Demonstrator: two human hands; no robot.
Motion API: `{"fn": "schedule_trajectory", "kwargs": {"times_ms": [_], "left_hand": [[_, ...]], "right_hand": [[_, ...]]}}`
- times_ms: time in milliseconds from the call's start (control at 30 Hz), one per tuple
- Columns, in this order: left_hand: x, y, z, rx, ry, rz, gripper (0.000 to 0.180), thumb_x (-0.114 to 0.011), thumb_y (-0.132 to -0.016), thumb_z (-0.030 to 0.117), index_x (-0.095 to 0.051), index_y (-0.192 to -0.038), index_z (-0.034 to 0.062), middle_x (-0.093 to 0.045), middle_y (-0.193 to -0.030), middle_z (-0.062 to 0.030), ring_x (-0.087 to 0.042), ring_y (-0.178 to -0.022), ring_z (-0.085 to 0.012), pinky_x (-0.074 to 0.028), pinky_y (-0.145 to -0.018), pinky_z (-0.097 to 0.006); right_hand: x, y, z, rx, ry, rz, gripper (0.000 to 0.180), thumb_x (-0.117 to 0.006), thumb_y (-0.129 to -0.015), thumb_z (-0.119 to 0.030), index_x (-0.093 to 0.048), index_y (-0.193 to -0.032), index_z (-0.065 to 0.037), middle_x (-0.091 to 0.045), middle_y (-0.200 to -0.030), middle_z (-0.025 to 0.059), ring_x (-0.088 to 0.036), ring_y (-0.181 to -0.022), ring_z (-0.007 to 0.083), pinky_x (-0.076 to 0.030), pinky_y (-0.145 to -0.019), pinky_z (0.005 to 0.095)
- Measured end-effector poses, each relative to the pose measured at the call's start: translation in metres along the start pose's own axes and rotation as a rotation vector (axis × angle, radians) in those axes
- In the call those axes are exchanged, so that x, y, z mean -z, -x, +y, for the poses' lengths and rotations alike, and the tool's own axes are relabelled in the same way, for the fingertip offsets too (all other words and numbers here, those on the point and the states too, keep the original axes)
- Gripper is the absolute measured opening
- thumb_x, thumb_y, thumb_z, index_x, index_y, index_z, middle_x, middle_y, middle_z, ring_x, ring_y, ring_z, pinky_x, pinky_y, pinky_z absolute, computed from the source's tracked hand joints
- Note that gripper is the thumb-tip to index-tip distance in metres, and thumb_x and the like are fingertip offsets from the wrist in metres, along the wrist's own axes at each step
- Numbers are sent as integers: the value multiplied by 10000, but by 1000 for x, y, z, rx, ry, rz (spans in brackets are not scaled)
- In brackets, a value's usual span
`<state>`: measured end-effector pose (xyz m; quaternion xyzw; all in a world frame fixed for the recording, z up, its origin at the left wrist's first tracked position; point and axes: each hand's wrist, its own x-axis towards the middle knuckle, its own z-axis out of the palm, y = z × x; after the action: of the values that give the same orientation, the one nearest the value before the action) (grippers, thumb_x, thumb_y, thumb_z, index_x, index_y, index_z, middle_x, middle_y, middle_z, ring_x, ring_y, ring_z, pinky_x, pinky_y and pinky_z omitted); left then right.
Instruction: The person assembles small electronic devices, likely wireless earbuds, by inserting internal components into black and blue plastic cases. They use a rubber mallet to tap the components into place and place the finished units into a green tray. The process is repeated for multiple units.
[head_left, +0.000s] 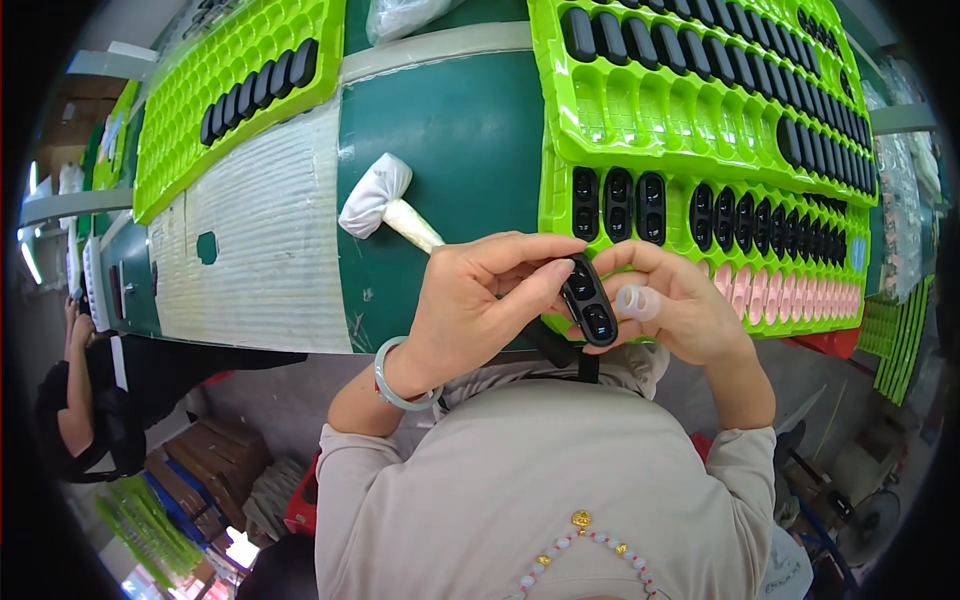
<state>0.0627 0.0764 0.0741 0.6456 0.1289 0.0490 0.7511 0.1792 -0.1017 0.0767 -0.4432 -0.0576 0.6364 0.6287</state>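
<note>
Both hands hold one black earbud case part [598,322], an elongated piece with two glossy round wells facing up, just in front of the table edge. My left hand [485,300] pinches its upper end between thumb and fingers. The fingers of my right hand [690,305] close on its other side, and a translucent finger cot [637,302] covers one digit. Left of the hands lies a mallet [378,195] with a white cloth-wrapped head, its handle pointing at my left hand. Similar black parts [618,205] stand in the lower green tray [556,190] just beyond my right hand.
Pink pieces [780,295] fill that tray's near row. Overlapping it, another green tray [600,120] carries rows of black oval pieces. A third green tray [180,150] sits at the left beside a ribbed pale mat [240,220]. Another person [85,400] is at the far left.
</note>
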Motion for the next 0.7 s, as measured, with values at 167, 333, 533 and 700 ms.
{"fn": "schedule_trajectory", "kwargs": {"times_ms": [167, 333, 533, 700], "left_hand": [[-2, -5, 3, 54, 36, -56, 203, -586, -854, 22, -625, -1045, -34, -640, -931, -96, -640, -768, -119, -527, -653, -222], [-4, -12, -1, -314, -212, -34, 366, -747, -711, 85, -637, -1050, 4, -632, -1026, -121, -632, -893, -188, -516, -737, -274], [-15, -16, -9, -499, -437, -28, 411, -798, -636, 108, -664, -1016, 32, -635, -1016, -112, -630, -873, -216, -511, -744, -288], [-23, -16, -13, -412, -355, -7, 389, -792, -645, 81, -670, -1011, 32, -632, -981, -118, -627, -851, -205, -515, -721, -284]], "right_hand": [[2, -3, 0, -28, -65, -70, 465, -625, -849, -174, -413, -1210, 26, -590, -1070, 130, -610, -958, 208, -540, -768, 337], [9, 2, 4, 81, -131, -44, 466, -640, -844, -184, -462, -1222, 23, -592, -1087, 114, -606, -954, 188, -539, -781, 315], [16, 6, 6, 145, -159, -47, 359, -612, -862, -143, -525, -1181, -3, -591, -1112, 97, -596, -972, 175, -536, -820, 336], [16, 10, 2, 126, -157, -18, 354, -611, -860, -127, -529, -1185, -13, -590, -1122, 92, -597, -970, 174, -535, -822, 338]]}}
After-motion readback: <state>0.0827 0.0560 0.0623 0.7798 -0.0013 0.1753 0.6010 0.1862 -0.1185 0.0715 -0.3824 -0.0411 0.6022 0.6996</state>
